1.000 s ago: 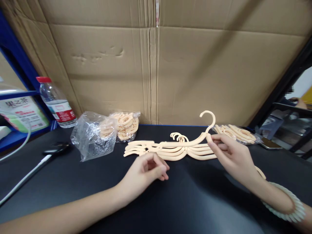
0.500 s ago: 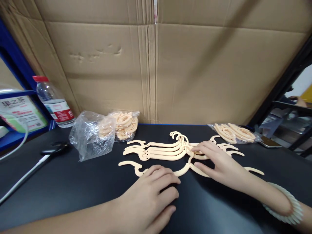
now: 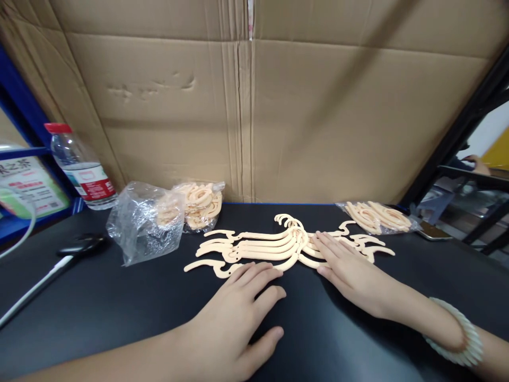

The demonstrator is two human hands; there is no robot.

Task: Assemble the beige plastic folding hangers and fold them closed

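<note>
Several cream folding clothes hangers (image 3: 270,244) lie unfolded in a stack on the black table, hooks pointing to the back. My left hand (image 3: 246,307) rests with fingers apart at the near edge of the left arms, its fingertips touching the nearest hanger. Laid flat over the right arms, my right hand (image 3: 350,268) has its fingers stretched out and covers part of them. A pale beaded bracelet (image 3: 455,331) circles my right wrist.
Folded hangers in clear bags (image 3: 199,204) sit at the back left beside a crumpled plastic bag (image 3: 145,225). Another bagged pair (image 3: 377,216) lies at the back right near a phone (image 3: 433,232). A water bottle (image 3: 85,170) and black charger (image 3: 81,244) are left. Cardboard (image 3: 178,106) stands behind.
The nearest hanger has slid back against the stack, its hook now in line with the others. My right hand has flattened on the right arms; my left hand has moved slightly back with its fingers spread wider.
</note>
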